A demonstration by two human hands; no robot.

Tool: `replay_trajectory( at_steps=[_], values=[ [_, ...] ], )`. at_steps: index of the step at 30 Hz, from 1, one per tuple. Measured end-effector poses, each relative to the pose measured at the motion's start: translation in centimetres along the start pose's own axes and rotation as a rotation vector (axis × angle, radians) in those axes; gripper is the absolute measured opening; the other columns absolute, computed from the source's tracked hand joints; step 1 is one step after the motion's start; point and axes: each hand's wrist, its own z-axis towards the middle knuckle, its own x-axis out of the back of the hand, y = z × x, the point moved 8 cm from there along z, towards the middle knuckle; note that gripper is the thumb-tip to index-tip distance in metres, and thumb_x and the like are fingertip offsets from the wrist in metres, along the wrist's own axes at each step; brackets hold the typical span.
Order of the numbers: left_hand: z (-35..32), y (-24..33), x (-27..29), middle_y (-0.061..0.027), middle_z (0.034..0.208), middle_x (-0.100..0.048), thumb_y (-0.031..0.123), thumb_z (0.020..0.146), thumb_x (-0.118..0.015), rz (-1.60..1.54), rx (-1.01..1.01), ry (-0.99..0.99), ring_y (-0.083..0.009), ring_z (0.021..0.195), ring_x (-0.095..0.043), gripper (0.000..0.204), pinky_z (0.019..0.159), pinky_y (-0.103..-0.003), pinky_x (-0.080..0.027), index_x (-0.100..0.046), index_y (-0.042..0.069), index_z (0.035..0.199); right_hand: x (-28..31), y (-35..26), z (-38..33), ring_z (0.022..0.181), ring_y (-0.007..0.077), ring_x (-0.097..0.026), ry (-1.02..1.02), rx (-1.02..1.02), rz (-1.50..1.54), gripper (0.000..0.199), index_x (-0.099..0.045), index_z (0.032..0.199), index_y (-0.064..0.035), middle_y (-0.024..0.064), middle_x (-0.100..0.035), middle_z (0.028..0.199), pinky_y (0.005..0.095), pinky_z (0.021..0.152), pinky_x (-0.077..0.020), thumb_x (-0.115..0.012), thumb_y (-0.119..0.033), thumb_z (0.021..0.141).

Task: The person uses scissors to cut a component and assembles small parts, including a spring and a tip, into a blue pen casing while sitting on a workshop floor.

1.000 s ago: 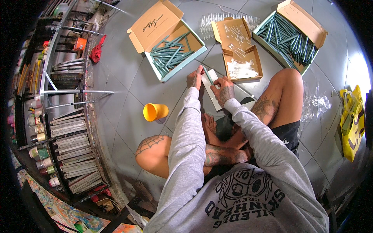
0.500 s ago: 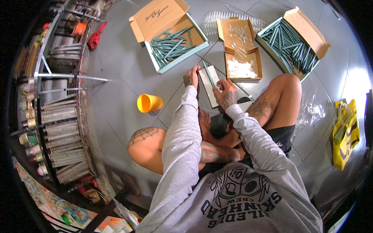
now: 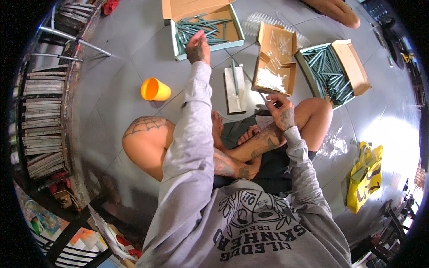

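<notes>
You sit cross-legged on a grey tiled floor (image 3: 111, 94), with the work spread out ahead of your knees. Your left hand (image 3: 198, 48) is stretched out over the near edge of the open box (image 3: 206, 24) of dark green sticks (image 3: 196, 29); its fingers are curled down into them, but you cannot tell whether they grip one. Your right hand (image 3: 280, 111) rests by your right knee, fingers pinched together on a small clear piece (image 3: 267, 99). Between the hands lies a pale flat block (image 3: 235, 89) with one green stick on it. Beyond it stands a brown box (image 3: 273, 60) of clear bits, and to its right a second box of sticks (image 3: 333, 71). An orange cup (image 3: 155, 90) lies on its side to your left. Metal racks (image 3: 42, 111) line the left wall; a yellow bag (image 3: 364, 176) sits at your right.
</notes>
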Motion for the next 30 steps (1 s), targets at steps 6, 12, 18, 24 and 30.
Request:
replay_trajectory(
  at_steps=[6, 12, 18, 24, 30],
  values=[
    [-11.3, 8.2, -1.3, -0.0031, 0.105, -0.07, 0.021, 0.094, -0.064, 0.035, -0.219, -0.401, -0.0062, 0.082, -0.057, 0.03, 0.064, -0.021, -0.045, -0.068, 0.004, 0.118, 5.1, 1.3, 2.3, 0.075, 0.0228, -0.071, 0.024, 0.148, -0.314, 0.015, -0.073, 0.091, -0.0033, 0.0128, -0.073, 0.083, 0.0323, 0.071, -0.0553, -0.074, -0.011, 0.079],
    [-29.9, -0.9, -1.5, -0.014, 0.099, -0.066, 0.019, 0.094, -0.062, 0.502, -0.349, -0.856, -0.0248, 0.089, -0.064, 0.026, 0.082, -0.038, -0.051, -0.065, -0.001, 0.112, 7.5, 5.2, 10.1, 0.073, 0.0237, -0.072, 0.077, 0.23, -0.372, 0.015, -0.074, 0.09, -0.0025, 0.0135, -0.074, 0.086, 0.034, 0.07, -0.0573, -0.071, -0.013, 0.079],
    [-32.3, -5.2, -1.3, -0.014, 0.091, -0.062, 0.02, 0.084, -0.065, 0.702, -0.384, -0.711, -0.0372, 0.09, -0.059, 0.026, 0.081, -0.048, -0.048, -0.064, 0.007, 0.107, -2.3, 10.5, 14.3, 0.081, 0.0341, -0.07, -0.019, 0.191, -0.738, 0.019, -0.073, 0.085, -0.0056, 0.0156, -0.073, 0.087, 0.0421, 0.079, -0.0563, -0.075, -0.023, 0.077],
    [-31.0, -7.3, -1.0, -0.0104, 0.085, -0.064, 0.035, 0.085, -0.065, 0.637, -0.134, -0.765, -0.0355, 0.086, -0.061, 0.03, 0.078, -0.047, -0.048, -0.065, 0.011, 0.103, -2.2, 11.8, 13.9, 0.077, 0.029, -0.072, -0.07, -0.007, -0.506, 0.02, -0.073, 0.083, -0.0058, 0.0135, -0.073, 0.079, 0.0397, 0.077, -0.0563, -0.077, -0.023, 0.074],
    [-31.2, -8.5, -0.6, -0.0092, 0.08, -0.066, 0.031, 0.084, -0.069, 0.477, -0.171, -0.698, -0.0309, 0.077, -0.064, 0.027, 0.075, -0.043, -0.048, -0.067, 0.009, 0.101, -0.1, 9.6, 12.8, 0.079, 0.0267, -0.073, -0.01, 0.072, -0.409, 0.022, -0.077, 0.093, -0.0065, 0.0152, -0.074, 0.087, 0.0368, 0.075, -0.0562, -0.074, -0.024, 0.08]
  ],
)
